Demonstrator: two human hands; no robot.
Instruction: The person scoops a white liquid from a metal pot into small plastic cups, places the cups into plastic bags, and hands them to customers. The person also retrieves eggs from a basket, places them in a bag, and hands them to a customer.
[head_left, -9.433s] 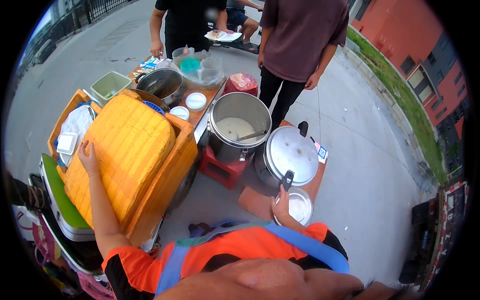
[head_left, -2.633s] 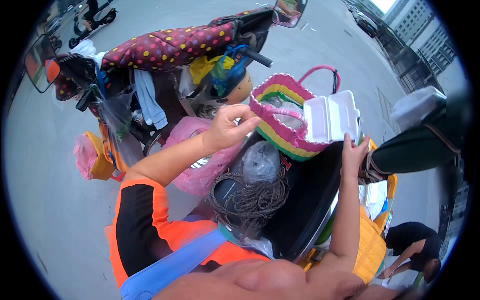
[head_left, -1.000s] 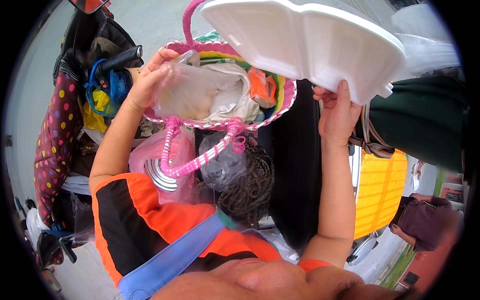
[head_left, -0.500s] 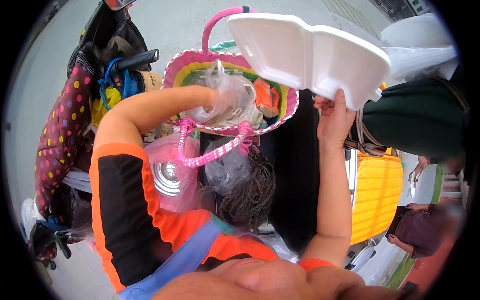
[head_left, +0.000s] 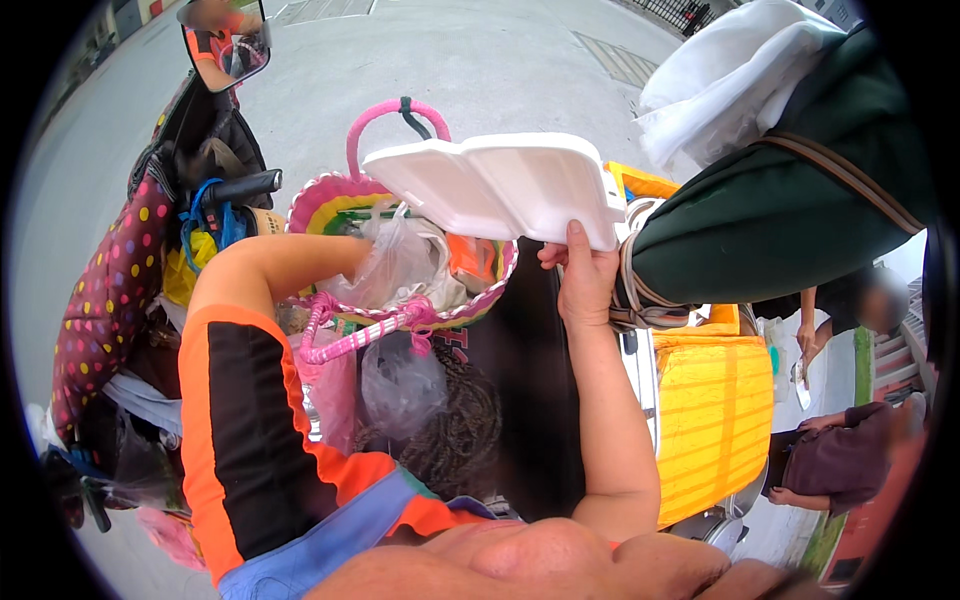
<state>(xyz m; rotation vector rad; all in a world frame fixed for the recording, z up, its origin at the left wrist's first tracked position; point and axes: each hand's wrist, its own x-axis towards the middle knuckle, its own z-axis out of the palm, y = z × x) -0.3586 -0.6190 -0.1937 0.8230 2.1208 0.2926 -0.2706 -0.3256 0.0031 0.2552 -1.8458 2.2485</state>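
My right hand [head_left: 585,282] grips the near edge of a white foam clamshell box [head_left: 500,185] and holds it level above a woven rainbow basket [head_left: 318,203] with pink handles. My left forearm [head_left: 290,265] reaches into that basket from the left. The left hand itself is buried among clear plastic bags [head_left: 400,262] inside, so its fingers do not show. An orange item [head_left: 470,262] lies in the basket under the box.
A scooter with a polka-dot cover [head_left: 105,300] and a mirror [head_left: 225,40] stands at left. More bags [head_left: 400,385] hang below the basket. A yellow crate [head_left: 712,425] sits at right, a dark green bag [head_left: 790,215] above it. Two people [head_left: 840,470] stand at far right.
My left arm has pushed deeper into the basket, hiding the hand among the bags. The foam box has come lower and more level over the basket; the view has shifted slightly.
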